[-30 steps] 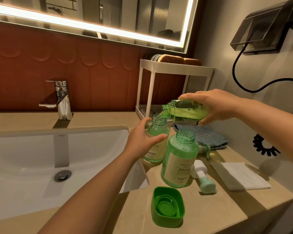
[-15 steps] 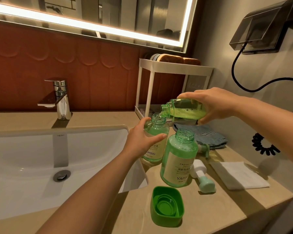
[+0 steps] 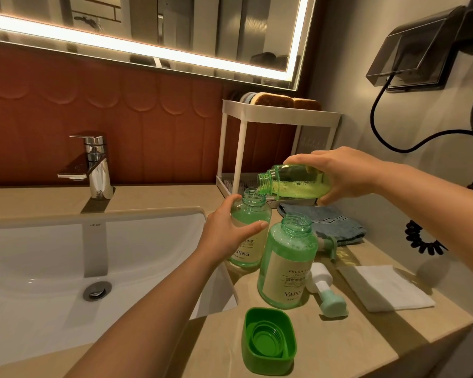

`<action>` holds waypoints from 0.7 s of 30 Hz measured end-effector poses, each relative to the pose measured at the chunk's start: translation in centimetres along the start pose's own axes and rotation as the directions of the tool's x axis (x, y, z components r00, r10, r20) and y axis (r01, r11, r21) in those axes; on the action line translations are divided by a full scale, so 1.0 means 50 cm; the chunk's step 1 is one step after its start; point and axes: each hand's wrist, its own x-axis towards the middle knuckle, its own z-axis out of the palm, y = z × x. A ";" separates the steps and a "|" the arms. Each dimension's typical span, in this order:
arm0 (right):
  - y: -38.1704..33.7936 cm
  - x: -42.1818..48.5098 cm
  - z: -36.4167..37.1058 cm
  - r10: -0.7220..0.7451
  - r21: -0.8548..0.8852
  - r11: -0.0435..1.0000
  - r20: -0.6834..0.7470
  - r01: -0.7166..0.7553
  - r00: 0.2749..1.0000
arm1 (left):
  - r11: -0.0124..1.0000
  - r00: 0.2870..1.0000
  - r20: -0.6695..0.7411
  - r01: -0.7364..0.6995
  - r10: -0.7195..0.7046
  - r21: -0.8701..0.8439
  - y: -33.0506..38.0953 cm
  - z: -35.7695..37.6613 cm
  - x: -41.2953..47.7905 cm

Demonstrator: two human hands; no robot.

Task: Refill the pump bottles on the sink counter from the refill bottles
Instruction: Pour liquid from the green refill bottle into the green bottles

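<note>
The right hand (image 3: 339,173) gripped the refill bottle (image 3: 292,182) round its body, tipped almost level, its open neck just above the mouth of the far pump bottle (image 3: 250,236). The left hand (image 3: 227,230) wrapped fingers and thumb round that pump bottle's shoulder, steadying it upright on the table (image 3: 339,336) beside the sink (image 3: 66,255).

Over the last second little had shifted: both hands kept their holds and the tilt stayed about the same, so the pour seemed under way, though the stream was too thin to make out. Foamy green liquid lay along the refill bottle's lower side, perhaps a third left.

Just near and right stood a second pump bottle (image 3: 284,263), open and looking mostly full. A pump head (image 3: 325,290) lay on its side against it, with a green cap (image 3: 268,339) upturned nearer. A blue cloth (image 3: 331,225) sat farther back.
</note>
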 end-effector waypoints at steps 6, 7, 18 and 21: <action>0.001 0.001 0.000 -0.007 0.002 1.000 -0.001 0.007 1.000 | 1.000 1.000 0.003 0.002 -0.002 -0.004 0.001 -0.001 -0.001; 0.001 0.001 -0.001 -0.007 0.000 1.000 0.000 0.007 1.000 | 1.000 1.000 0.004 0.003 -0.003 -0.003 0.001 -0.001 -0.002; 0.003 0.002 -0.001 -0.008 -0.016 1.000 -0.006 0.008 1.000 | 1.000 1.000 0.008 0.005 -0.005 -0.006 0.004 -0.001 -0.003; 0.005 0.003 -0.001 -0.011 -0.014 1.000 -0.011 0.011 1.000 | 1.000 1.000 0.008 0.004 -0.004 -0.007 0.004 -0.002 -0.003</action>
